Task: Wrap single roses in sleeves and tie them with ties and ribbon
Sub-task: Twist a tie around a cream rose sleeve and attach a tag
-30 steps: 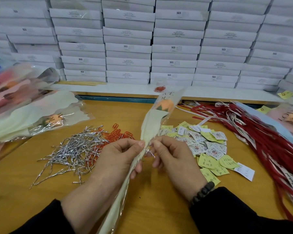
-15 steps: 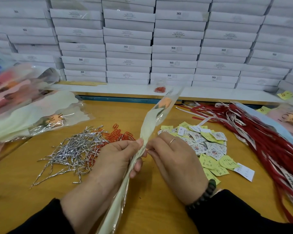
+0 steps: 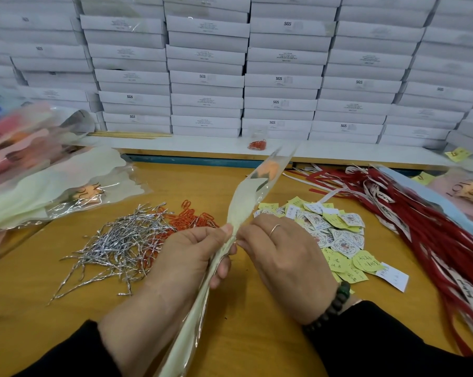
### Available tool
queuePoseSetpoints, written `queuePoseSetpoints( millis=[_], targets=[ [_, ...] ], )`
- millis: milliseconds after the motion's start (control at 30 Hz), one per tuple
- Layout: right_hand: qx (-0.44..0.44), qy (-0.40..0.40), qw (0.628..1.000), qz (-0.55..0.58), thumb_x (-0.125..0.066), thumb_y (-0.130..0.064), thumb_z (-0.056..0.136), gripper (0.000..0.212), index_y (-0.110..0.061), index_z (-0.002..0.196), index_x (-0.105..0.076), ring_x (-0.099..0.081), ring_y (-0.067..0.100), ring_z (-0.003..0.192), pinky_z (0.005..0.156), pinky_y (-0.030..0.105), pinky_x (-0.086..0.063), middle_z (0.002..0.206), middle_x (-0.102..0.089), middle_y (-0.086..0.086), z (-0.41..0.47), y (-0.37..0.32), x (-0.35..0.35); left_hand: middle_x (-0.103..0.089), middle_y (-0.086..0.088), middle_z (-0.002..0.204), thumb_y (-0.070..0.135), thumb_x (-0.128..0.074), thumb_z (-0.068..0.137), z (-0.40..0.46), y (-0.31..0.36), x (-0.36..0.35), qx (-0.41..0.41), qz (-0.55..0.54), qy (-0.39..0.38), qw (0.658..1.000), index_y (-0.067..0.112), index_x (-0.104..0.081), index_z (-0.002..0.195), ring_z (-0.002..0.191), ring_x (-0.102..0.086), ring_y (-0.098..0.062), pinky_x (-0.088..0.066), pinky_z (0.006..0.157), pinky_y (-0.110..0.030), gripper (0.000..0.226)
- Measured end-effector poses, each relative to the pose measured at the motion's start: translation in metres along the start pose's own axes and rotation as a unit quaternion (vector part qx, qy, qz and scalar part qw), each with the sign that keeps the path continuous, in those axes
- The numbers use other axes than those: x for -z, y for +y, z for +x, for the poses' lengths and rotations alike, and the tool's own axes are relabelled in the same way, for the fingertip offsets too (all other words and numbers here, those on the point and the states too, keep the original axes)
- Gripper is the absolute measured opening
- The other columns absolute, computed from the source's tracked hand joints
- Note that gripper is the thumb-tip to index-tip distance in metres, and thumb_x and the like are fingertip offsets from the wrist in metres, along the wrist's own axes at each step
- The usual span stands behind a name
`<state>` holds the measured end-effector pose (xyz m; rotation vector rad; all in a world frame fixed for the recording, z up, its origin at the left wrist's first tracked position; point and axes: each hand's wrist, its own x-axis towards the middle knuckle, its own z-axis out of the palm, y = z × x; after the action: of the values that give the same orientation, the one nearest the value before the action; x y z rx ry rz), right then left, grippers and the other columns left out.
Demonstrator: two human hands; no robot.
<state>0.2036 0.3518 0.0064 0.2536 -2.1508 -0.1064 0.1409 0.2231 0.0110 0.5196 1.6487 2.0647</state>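
Both hands, left (image 3: 191,257) and right (image 3: 284,257), pinch a sleeved rose (image 3: 246,202) above the wooden bench (image 3: 257,336); silver ties (image 3: 118,246), tags (image 3: 336,235), ribbons (image 3: 425,213) around, white boxes (image 3: 208,77) stacked behind.

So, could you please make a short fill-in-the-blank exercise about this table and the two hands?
1. Both hands, left hand and right hand, pinch the sleeved ____.
2. The silver ties lie to the ____ of the left hand.
3. The ribbons on the right are mostly ____ in colour.
4. A ring sits on the ____ hand.

Missing words: rose; left; red; right
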Motion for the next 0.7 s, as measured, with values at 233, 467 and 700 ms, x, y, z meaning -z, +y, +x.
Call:
queuePoseSetpoints(
  millis=[233,467,700],
  targets=[
    [-0.091,-0.051,0.982,0.156,-0.043,-0.023,0.092,0.03,-0.006,0.079,-0.064,-0.056,0.021,0.06,0.052,0.033,-0.049,0.074,-0.059,0.005,-0.001,0.001,0.001,-0.047,-0.008,0.039,0.032,-0.063,0.07,0.0,-0.001,-0.001,-0.016,0.022,0.011,1.0,0.004,-0.06,0.062,0.027,-0.033,-0.012,-0.03,0.032,-0.013,0.029],
    [-0.248,-0.067,0.926,0.275,-0.052,-0.023,0.091,0.013,-0.017,0.081,-0.057,-0.05,0.006,0.068,0.063,0.024,-0.042,0.075,-0.055,-0.008,0.001,-0.007,-0.002,-0.048,-0.009,0.04,0.028,-0.063,0.072,-0.002,-0.002,-0.004,-0.036,0.002,0.026,0.999,0.004,-0.061,0.07,0.027,-0.034,-0.013,-0.031,0.032,-0.014,0.023],
    [-0.532,-0.043,0.661,0.528,-0.053,-0.013,0.092,0.02,-0.013,0.072,-0.055,-0.05,0.006,0.046,0.046,0.017,-0.041,0.057,-0.053,-0.001,0.007,-0.025,-0.008,-0.049,-0.01,0.04,0.026,-0.061,0.07,-0.003,-0.001,-0.008,-0.059,0.0,0.046,0.997,0.003,-0.06,0.076,0.027,-0.037,-0.013,-0.032,0.031,-0.016,0.023]
  ],
)
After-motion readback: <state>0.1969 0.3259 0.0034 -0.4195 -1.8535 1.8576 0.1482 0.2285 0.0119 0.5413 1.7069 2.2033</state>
